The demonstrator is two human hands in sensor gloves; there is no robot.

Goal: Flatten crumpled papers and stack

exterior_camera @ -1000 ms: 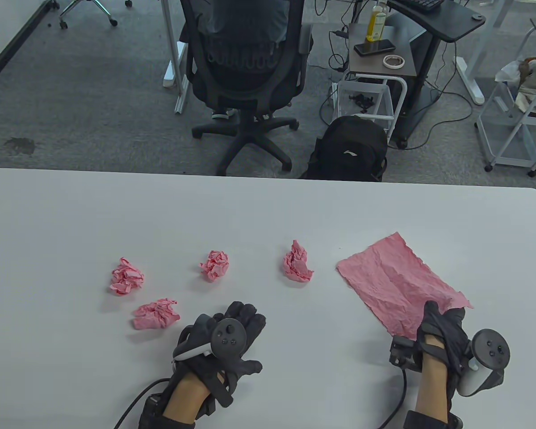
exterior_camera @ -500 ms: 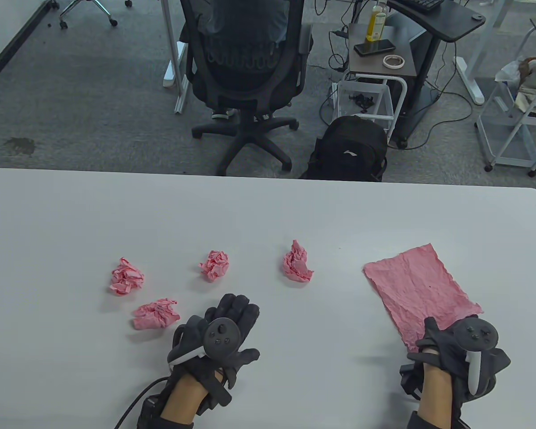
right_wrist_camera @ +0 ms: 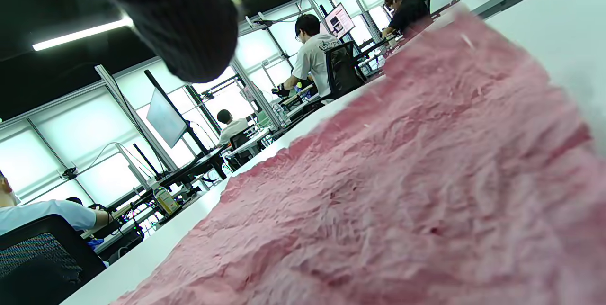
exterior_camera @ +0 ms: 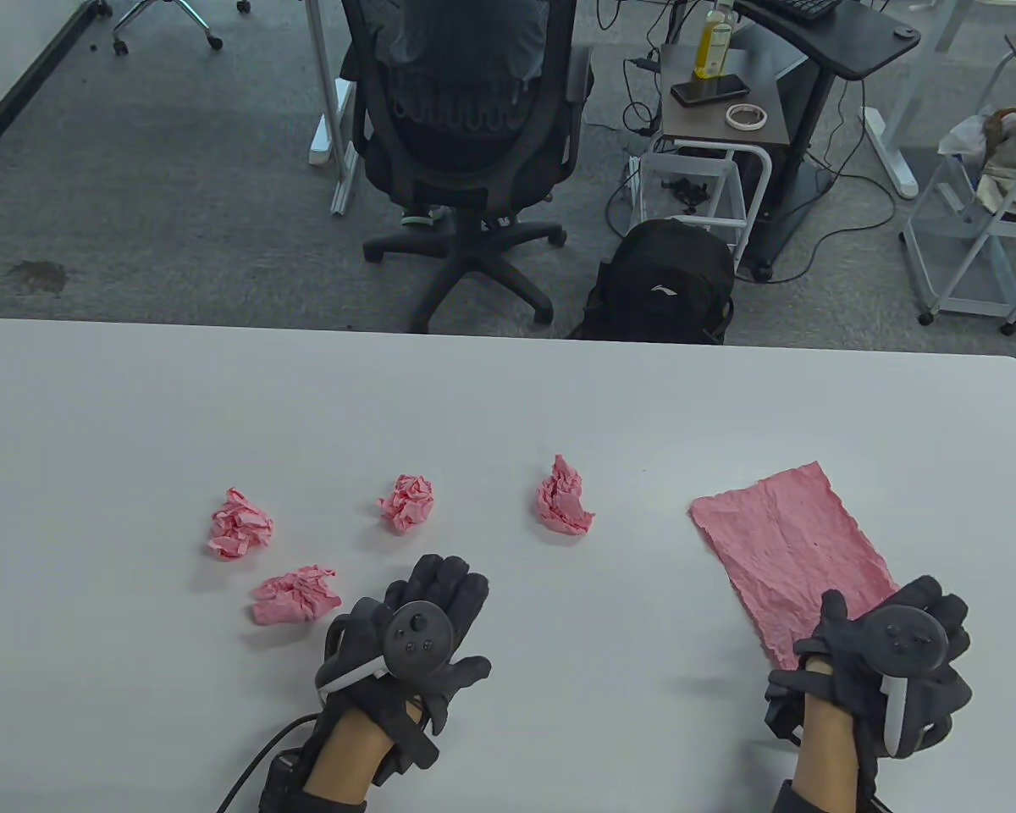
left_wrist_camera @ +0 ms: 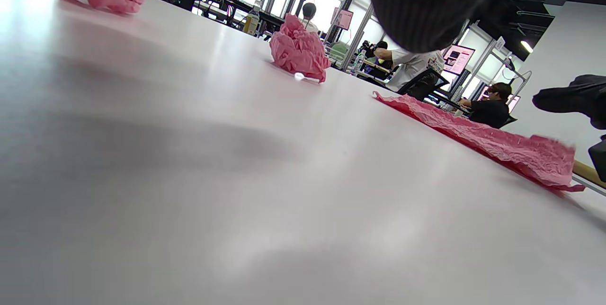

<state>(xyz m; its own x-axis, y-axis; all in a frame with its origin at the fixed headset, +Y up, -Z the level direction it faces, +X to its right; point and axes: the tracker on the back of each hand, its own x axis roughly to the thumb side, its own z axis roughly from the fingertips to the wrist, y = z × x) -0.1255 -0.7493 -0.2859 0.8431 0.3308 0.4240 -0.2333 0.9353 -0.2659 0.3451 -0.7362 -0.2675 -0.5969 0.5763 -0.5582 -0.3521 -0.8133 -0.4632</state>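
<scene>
A flattened pink paper (exterior_camera: 787,542) lies on the right of the white table (exterior_camera: 508,398). My right hand (exterior_camera: 897,644) rests on its near corner with thumb and fingers spread, pinching nothing. Several crumpled pink balls sit to the left: one (exterior_camera: 565,501) mid-table, one (exterior_camera: 407,501), one (exterior_camera: 239,525) and one (exterior_camera: 295,594) nearest my left hand (exterior_camera: 427,618), which lies flat and holds nothing. The left wrist view shows a ball (left_wrist_camera: 299,49) and the flat sheet (left_wrist_camera: 497,144). The right wrist view is filled by the wrinkled sheet (right_wrist_camera: 402,191).
Beyond the table's far edge stand a black office chair (exterior_camera: 466,127), a black backpack (exterior_camera: 665,284) and a small side table (exterior_camera: 720,102) with a bottle and phone. People sit at desks in the background of the wrist views.
My right hand turned and slid the flat paper to the right, then spread its fingers over the near corner. My left hand drifted slightly left.
</scene>
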